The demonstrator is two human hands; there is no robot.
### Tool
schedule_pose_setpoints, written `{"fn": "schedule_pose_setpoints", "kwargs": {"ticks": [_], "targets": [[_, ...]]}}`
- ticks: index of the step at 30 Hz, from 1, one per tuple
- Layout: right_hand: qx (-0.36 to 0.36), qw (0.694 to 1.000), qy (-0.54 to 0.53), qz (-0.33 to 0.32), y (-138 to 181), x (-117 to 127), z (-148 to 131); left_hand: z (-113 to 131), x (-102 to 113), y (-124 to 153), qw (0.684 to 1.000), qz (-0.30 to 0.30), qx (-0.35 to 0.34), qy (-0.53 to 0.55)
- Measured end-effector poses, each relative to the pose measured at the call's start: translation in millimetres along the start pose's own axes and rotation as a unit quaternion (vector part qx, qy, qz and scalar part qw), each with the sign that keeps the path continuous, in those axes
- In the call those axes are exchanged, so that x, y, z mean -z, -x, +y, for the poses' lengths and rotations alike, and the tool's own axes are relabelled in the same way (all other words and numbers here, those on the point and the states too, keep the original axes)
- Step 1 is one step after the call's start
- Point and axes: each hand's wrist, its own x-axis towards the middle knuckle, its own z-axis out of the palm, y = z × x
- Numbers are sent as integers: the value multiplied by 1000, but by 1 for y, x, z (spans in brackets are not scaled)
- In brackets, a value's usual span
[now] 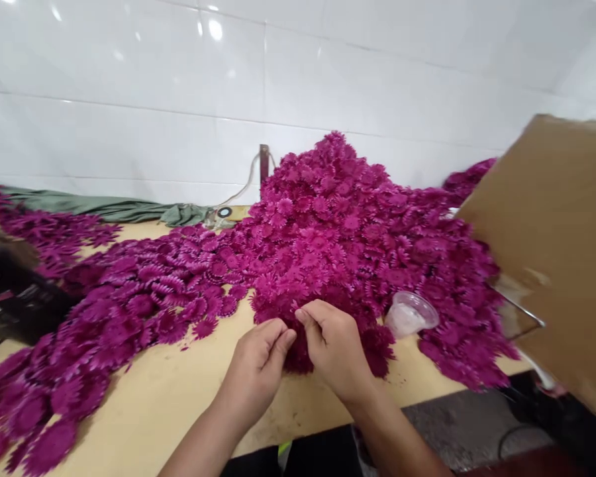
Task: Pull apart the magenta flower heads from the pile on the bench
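Note:
My left hand [263, 354] and my right hand [330, 341] are close together over the front of a big heap of magenta artificial flower heads [322, 232]. Thumb and fingers are pinched together on each hand, with only a small gap between the two. Whatever lies between the fingertips is too small or hidden to make out. Dark magenta petals show behind and beneath both hands. Just right of my right hand, a clear plastic cup [411, 315] with whitish contents leans against the flowers.
Layered flower heads [124, 291] spread leftward over the tan tabletop [179, 384]. A dark machine-like object [20, 298] stands at the left edge. Green cloth [114, 205] lies along the white tiled wall [153, 73]. A large cardboard piece [551, 252] slants in on the right.

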Motion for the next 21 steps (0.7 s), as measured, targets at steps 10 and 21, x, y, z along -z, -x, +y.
{"fn": "schedule_pose_setpoints", "kwargs": {"ticks": [10,21], "targets": [[-134,962,57,231,-51,43,44,28,4,27,993,-48,-82,64],[-90,959,185,195,-49,44,70,10,10,-2,978,-28,110,173]]}}
